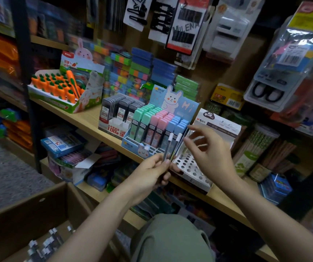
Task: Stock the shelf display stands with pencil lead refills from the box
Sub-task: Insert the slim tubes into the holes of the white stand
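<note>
- Head view: two slim pencil lead refills [171,146] with white caps stand nearly upright, tilted a little right, in front of the wooden shelf [87,118].
- Their lower ends sit between the fingers [160,163] of the left hand [150,173], which pinch them; the caps rise well above the fingertips.
- Just beside the caps, the right hand [210,154] hovers with its fingers spread apart and relaxed, holding nothing; whether a fingertip touches a cap cannot be told.
- Behind the hands stands a white display stand [193,167] with rows of round holes; its header card reads "M&G" beside Chinese characters, with a large "5" above.
- Left of it, a blue bunny stand [151,133] holds green, pink and blue lead cases; its backing card says "Hi".
- Further left, a tray of black lead cases [118,112] shows "100" in red and "0.7" on the labels.
- A carrot eraser display [61,89] sits at the shelf's far left.
- Hanging above, a hairpin card [186,25] reads "MILENA".
- Bottom left, a cardboard box [38,214] holds more white-capped refills.
</note>
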